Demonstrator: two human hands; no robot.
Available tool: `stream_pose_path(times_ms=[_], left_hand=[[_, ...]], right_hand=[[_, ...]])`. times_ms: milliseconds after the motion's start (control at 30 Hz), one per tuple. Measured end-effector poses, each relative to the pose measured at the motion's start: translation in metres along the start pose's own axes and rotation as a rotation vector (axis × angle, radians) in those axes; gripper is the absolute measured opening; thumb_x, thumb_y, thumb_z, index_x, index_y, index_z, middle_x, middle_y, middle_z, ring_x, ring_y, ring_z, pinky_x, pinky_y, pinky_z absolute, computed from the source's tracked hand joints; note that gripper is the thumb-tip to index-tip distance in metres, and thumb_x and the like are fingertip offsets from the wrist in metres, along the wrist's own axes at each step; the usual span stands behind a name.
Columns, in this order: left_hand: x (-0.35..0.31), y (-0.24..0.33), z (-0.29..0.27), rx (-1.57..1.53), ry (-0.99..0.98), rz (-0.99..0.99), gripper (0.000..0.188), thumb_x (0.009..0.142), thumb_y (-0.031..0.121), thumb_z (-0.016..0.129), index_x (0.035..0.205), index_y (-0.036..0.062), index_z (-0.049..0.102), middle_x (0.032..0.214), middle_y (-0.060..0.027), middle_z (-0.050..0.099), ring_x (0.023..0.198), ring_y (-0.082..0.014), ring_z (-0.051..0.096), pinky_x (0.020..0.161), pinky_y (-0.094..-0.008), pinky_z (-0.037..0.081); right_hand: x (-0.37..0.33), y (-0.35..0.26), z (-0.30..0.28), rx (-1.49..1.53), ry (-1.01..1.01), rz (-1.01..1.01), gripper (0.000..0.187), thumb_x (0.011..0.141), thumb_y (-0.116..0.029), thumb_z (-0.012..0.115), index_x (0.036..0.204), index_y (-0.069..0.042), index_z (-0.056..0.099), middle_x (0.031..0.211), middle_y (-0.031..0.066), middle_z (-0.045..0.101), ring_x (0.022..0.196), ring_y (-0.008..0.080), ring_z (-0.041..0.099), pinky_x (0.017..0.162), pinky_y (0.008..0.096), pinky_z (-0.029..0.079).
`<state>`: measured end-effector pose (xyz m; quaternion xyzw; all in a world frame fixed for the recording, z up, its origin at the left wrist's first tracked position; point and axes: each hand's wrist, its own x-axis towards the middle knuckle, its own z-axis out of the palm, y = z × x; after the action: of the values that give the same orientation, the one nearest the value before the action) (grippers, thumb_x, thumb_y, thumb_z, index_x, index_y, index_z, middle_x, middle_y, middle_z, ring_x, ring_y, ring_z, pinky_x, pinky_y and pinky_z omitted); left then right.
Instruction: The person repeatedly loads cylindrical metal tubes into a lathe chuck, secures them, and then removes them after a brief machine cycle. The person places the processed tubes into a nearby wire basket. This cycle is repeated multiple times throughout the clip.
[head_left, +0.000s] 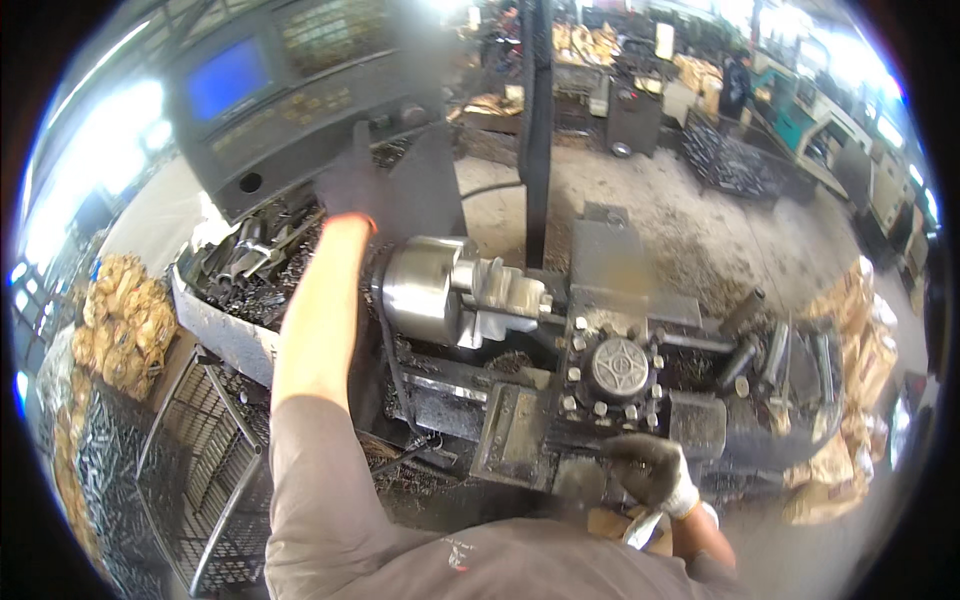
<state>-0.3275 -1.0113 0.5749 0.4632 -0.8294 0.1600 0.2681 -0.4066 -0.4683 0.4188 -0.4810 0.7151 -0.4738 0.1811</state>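
My left arm reaches far forward across a lathe. My left hand [352,188], in a dark glove, is by an upright lever [362,140] below the control panel [290,110]; its fingers are blurred. To the right of that forearm sits a shiny metal chuck [420,290], with a pale metal workpiece [505,288] at its jaws. My right hand [650,472], in a soiled white glove, is low beside the tool post [615,368]. Its fingers are curled, and whatever they may hold is hidden.
Metal parts and chips fill a tray [225,330] on the left, above a wire basket [200,470]. Steel bars [775,360] lie at the right end of the machine, next to stacked sacks [845,440]. A dark post [536,130] stands behind the chuck.
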Motion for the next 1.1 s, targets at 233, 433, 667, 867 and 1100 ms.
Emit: stream_pose_path(times_ms=[233, 433, 667, 867, 1100], left_hand=[[-0.303, -0.012, 0.036, -0.574, -0.14, 0.226, 0.033, 0.098, 0.046, 0.067, 0.113, 0.0183, 0.074, 0.096, -0.0168, 0.075, 0.083, -0.0407, 0.074, 0.077, -0.0572, 0.058], [-0.701, -0.167, 0.087, -0.364, -1.233, -0.332, 0.058, 0.103, 0.052, 0.051, 0.136, 0.0091, 0.07, 0.143, -0.0244, 0.064, 0.129, -0.0443, 0.063, 0.107, -0.0511, 0.053], [-1.072, -0.295, -0.094, -0.064, -1.049, -1.673, 0.062, 0.105, 0.054, 0.045, 0.141, 0.0094, 0.068, 0.15, -0.0181, 0.063, 0.136, -0.0388, 0.061, 0.112, -0.0477, 0.049], [-1.197, -0.193, -0.198, -0.146, -0.377, -2.216, 0.059, 0.105, 0.052, 0.048, 0.142, 0.0106, 0.069, 0.152, -0.0161, 0.062, 0.139, -0.0373, 0.059, 0.114, -0.0477, 0.048], [-1.214, -0.003, -0.102, -0.397, -0.475, -2.575, 0.055, 0.105, 0.049, 0.051, 0.142, 0.012, 0.069, 0.154, -0.0139, 0.061, 0.143, -0.0355, 0.057, 0.116, -0.0476, 0.047]], right_hand=[[0.032, 0.009, 0.057, 0.092, -0.22, -0.156, 0.025, 0.09, -0.005, 0.075, 0.114, -0.004, 0.078, 0.105, 0.015, 0.081, 0.091, 0.0262, 0.08, 0.08, 0.0349, 0.064], [0.04, -0.012, 0.163, 0.044, -0.589, -0.417, 0.027, 0.092, -0.012, 0.07, 0.118, -0.008, 0.075, 0.105, 0.011, 0.08, 0.089, 0.0272, 0.079, 0.08, 0.0368, 0.064], [0.002, -0.021, 0.36, -0.179, -1.034, -0.544, 0.029, 0.095, -0.022, 0.064, 0.118, -0.011, 0.078, 0.114, 0.0138, 0.079, 0.102, 0.0302, 0.078, 0.091, 0.0399, 0.061], [-0.03, 0.062, 0.526, -0.309, -1.278, -0.603, 0.022, 0.091, -0.032, 0.071, 0.103, -0.016, 0.08, 0.101, 0.0167, 0.079, 0.096, 0.0361, 0.077, 0.086, 0.0479, 0.061], [-0.017, 0.163, 0.684, -0.99, -1.908, -1.809, 0.025, 0.094, -0.03, 0.068, 0.113, -0.017, 0.078, 0.105, 0.0124, 0.081, 0.094, 0.0328, 0.078, 0.077, 0.0469, 0.062]])
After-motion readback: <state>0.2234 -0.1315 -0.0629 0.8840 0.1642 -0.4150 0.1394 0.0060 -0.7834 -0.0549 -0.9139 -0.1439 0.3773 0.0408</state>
